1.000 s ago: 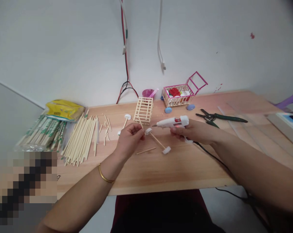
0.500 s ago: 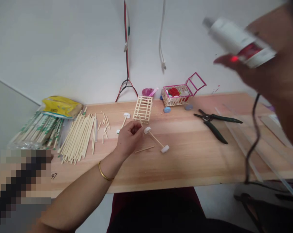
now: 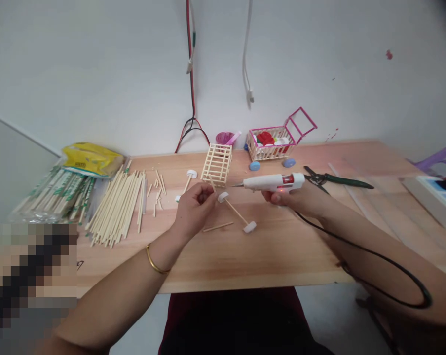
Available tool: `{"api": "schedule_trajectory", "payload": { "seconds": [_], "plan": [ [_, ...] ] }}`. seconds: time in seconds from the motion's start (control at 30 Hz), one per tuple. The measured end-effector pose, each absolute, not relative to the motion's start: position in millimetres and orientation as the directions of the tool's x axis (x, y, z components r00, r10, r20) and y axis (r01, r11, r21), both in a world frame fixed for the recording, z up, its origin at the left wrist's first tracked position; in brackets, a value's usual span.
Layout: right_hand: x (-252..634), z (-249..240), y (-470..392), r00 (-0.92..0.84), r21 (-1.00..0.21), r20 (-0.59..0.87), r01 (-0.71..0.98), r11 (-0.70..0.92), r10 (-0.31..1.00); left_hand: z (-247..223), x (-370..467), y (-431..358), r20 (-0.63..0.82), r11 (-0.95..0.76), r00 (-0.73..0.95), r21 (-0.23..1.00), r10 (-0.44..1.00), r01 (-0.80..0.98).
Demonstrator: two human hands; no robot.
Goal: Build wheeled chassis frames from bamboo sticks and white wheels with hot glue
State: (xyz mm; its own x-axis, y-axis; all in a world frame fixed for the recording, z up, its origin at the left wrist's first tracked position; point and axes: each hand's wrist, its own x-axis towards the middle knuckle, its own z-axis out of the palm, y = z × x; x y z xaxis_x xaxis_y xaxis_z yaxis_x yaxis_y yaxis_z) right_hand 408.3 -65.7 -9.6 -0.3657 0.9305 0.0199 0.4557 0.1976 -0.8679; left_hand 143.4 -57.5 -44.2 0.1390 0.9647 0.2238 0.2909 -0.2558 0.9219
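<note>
In my left hand (image 3: 193, 209), thumb and fingers pinch a short wooden stick (image 3: 211, 182) that points up. My right hand (image 3: 299, 197) is closed round a white hot glue gun (image 3: 263, 182), its tip pointing left at the stick, with a small gap between. Just beside my left fingers lies an axle stick (image 3: 237, 210) with a white wheel at each end. A second wheeled axle (image 3: 188, 183) is partly hidden behind my left hand. The small stick frame (image 3: 217, 162) stands just beyond, and a loose stick (image 3: 218, 227) lies in front.
A pink-trimmed stick cart (image 3: 271, 143) with blue wheels stands by the wall, near a purple bowl (image 3: 224, 138). Pruning shears (image 3: 347, 182) and a power strip (image 3: 430, 202) are at right. Bundled sticks (image 3: 115, 209) and a yellow packet (image 3: 92, 159) lie left. The gun's cord (image 3: 371, 254) loops over my right forearm.
My right hand has brought the glue gun down and left from the upper right, close to my left hand. The left hand stays in place with its stick.
</note>
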Motion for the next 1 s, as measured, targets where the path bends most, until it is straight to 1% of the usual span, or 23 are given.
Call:
{"api": "schedule_trajectory", "payload": {
  "seconds": [0.07,0.23,0.4,0.57,0.77,1.0],
  "plan": [
    [408.3,-11.1,-64.2,-0.428,-0.875,-0.032,0.448,0.181,0.903,-43.9,144.3,-57.4,0.211,-0.244,0.142,0.923,0.967,0.297],
    [410.2,-12.0,-62.2,-0.477,-0.846,-0.112,0.505,0.168,0.872,-44.1,146.7,-57.9,0.169,-0.207,0.149,0.933,0.974,0.294],
    [412.8,-17.8,-61.8,-0.462,-0.829,-0.127,0.535,0.162,0.878,-46.0,146.4,-58.2,0.153,-0.197,0.162,0.931,0.975,0.308],
    [410.6,-15.8,-62.0,-0.471,-0.806,-0.178,0.573,0.146,0.864,-46.0,146.7,-58.6,0.147,-0.195,0.176,0.934,0.973,0.300],
    [410.5,-15.1,-60.5,-0.465,-0.805,-0.162,0.572,0.156,0.870,-46.3,147.5,-59.8,0.133,-0.183,0.187,0.943,0.973,0.279],
    [409.2,-15.7,-61.3,-0.468,-0.806,-0.209,0.579,0.120,0.859,-46.3,149.4,-59.7,0.118,-0.179,0.218,0.941,0.969,0.286]
  ]
}}
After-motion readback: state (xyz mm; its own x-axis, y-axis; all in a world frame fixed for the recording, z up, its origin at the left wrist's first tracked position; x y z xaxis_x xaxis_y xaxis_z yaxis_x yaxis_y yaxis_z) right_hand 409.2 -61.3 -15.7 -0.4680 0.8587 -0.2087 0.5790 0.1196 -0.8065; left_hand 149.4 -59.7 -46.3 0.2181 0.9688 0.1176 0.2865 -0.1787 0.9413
